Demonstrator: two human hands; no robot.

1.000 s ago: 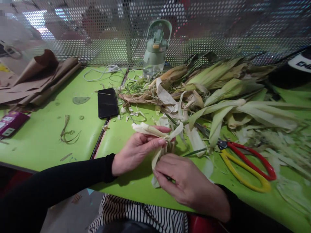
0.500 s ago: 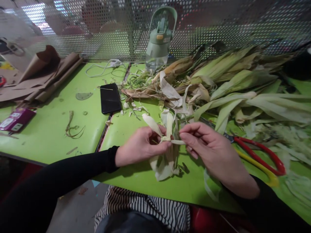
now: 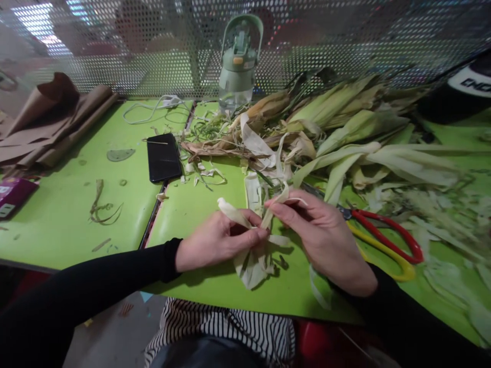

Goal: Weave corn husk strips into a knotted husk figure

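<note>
Between my hands is a small bundle of pale corn husk strips (image 3: 250,268), with ends spreading upward, to the right and down. My left hand (image 3: 218,236) is closed on its middle, thumb pressed against the fingers. With thumb and fingertips, my right hand (image 3: 318,230) pinches an upright corn husk strip (image 3: 268,215) of the bundle. Just right of that hand lie scissors (image 3: 383,237) with one red and one yellow handle; their blades are mostly hidden. Behind the hands rises a heap of green and dried corn husks (image 3: 345,138).
A green water bottle (image 3: 236,76) stands by the perforated metal screen (image 3: 307,56). A black phone (image 3: 164,158) lies across the table seam, near a white cable (image 3: 149,113). Brown paper (image 3: 57,122) and a purple box (image 3: 17,194) are at left. Husk shreds (image 3: 441,230) litter the right side.
My right hand has let go of the strip pointing right and now grips an upright strip. The left hand keeps its hold. The view has shifted slightly right.
</note>
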